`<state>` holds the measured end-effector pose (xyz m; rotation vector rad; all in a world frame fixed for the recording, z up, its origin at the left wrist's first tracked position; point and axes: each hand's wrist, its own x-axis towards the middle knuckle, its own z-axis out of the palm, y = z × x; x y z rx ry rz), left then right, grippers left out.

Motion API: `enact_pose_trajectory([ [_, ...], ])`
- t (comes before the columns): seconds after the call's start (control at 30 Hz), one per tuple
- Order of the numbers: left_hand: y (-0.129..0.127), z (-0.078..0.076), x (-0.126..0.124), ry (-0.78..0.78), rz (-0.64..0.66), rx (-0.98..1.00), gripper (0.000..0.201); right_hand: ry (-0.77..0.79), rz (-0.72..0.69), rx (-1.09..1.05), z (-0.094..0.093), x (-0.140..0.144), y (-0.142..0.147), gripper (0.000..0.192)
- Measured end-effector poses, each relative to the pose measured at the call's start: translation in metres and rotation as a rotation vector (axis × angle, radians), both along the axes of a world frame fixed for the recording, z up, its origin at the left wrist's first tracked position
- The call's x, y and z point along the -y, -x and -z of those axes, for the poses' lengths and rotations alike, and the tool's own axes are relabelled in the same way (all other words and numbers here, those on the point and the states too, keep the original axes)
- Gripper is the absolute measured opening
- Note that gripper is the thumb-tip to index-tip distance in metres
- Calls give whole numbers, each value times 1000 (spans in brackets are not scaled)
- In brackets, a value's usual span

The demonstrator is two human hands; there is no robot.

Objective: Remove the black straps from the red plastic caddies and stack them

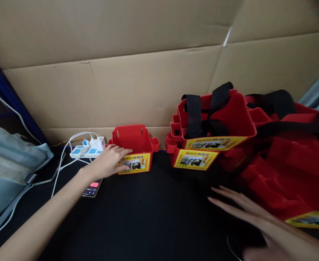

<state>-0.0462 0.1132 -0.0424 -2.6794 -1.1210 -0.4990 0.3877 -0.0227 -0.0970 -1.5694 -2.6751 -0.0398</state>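
On the black counter (154, 214), against a wall of brown corrugated cardboard sheets (137, 83), stands a small red plastic bin with a yellow printed label (133, 146). It sits upright, its open top facing up and its label facing the person. The left hand (110, 161) is stretched out to it, fingers spread and unclenched, laid against the bin's left front corner, the fingertips touching the rim and the label; it presses on the bin rather than closing around it.

The right hand (260, 221) hovers low over the counter at the near right, flat and released, fingers extended towards the left and grasping nothing. It is well apart from the small bin and just beside a heap of red fabric organisers with black straps (284, 152) that fills the right side. At the front of that heap, two nested red bins with yellow labels (203, 145) lean tilted towards the person.

Left of the small bin lies a white power strip with blue sockets and white plugs (87, 148), its white cables (61, 159) trailing across the counter. A dark smartphone with a lit screen (92, 189) lies flat just under the left wrist. At the far left is a grey-blue padded bag (9, 170).
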Motion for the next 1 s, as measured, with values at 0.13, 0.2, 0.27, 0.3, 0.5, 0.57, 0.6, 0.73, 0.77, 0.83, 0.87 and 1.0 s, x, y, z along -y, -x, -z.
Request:
enact_pose_trajectory([
  [0.13, 17, 16, -10, 4, -30, -68, 28, -9, 60, -2, 50, 22, -32, 88],
  [0.2, 22, 15, -21, 5, -33, -67, 28, -42, 47, -43, 62, 25, -32, 81],
  [0.27, 24, 12, -29, 9, -27, -66, 30, -86, 39, -85, 63, 24, -21, 74],
  [0.3, 24, 12, -31, 12, -21, -64, 31, -109, 43, -104, 60, 23, -13, 70],
  [0.5, 28, 11, -28, 26, 27, -2, 25, -107, -1, -254, 39, -3, 46, 42],
  [0.57, 22, 12, -15, -10, 6, 46, 30, -66, -82, -320, 37, -13, 71, 35],
  [0.6, 16, 15, -4, -26, 2, 78, 37, -44, -134, -355, 37, -18, 85, 33],
  [0.73, -24, 46, 64, 266, 253, 307, 98, 16, -440, -560, 38, -30, 154, 37],
  [0.77, -33, 57, 84, 414, 309, 379, 109, -20, -526, -656, 36, -31, 173, 39],
  [0.83, -46, 78, 118, 670, 272, 574, 97, -148, -663, -890, 28, -31, 211, 36],
  [0.87, -49, 86, 132, 781, 199, 661, 81, -190, -695, -968, 22, -29, 228, 35],
  [1.0, -32, 93, 157, 765, -238, 870, 49, -87, -728, -943, -14, -20, 273, 33],
])
